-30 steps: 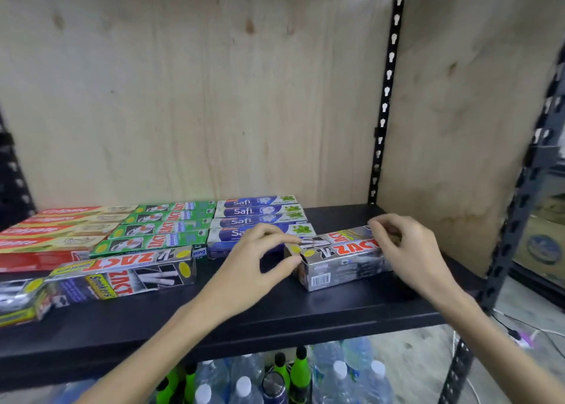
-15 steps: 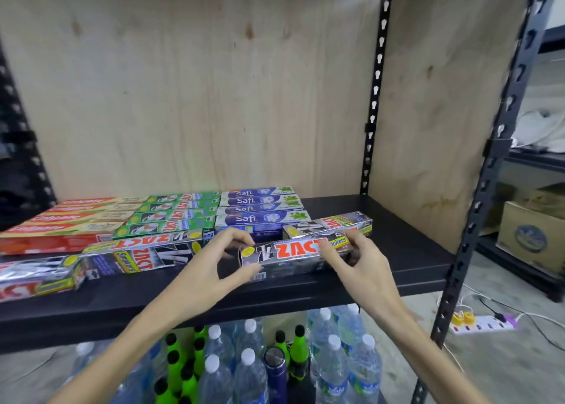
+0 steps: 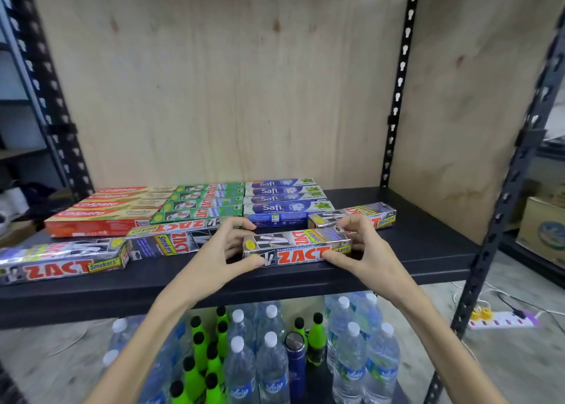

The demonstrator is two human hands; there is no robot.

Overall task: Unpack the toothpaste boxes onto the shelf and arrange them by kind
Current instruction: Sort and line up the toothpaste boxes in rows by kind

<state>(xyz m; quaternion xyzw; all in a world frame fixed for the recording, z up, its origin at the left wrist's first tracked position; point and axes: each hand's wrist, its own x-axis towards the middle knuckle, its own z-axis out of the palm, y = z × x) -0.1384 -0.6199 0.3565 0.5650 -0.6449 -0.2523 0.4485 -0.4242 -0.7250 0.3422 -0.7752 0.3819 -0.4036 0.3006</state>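
Sorting looked mostly done: red, green and blue box rows [image 3: 284,200] were lined up mid-frame on the shelf [image 3: 428,250]. One silver box [image 3: 296,246], centre frame, was pinched by left hand [image 3: 214,260] and right hand [image 3: 363,250]; three silver boxes sat unaligned.

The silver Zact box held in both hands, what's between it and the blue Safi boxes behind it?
In the head view, only bare black shelf separates the held Zact box from the Safi boxes.

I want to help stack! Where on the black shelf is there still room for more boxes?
Bare shelf lies right of the Safi boxes, up to the wooden side panel. The left is crowded with Colgate boxes, green Zact boxes and silver Zact boxes.
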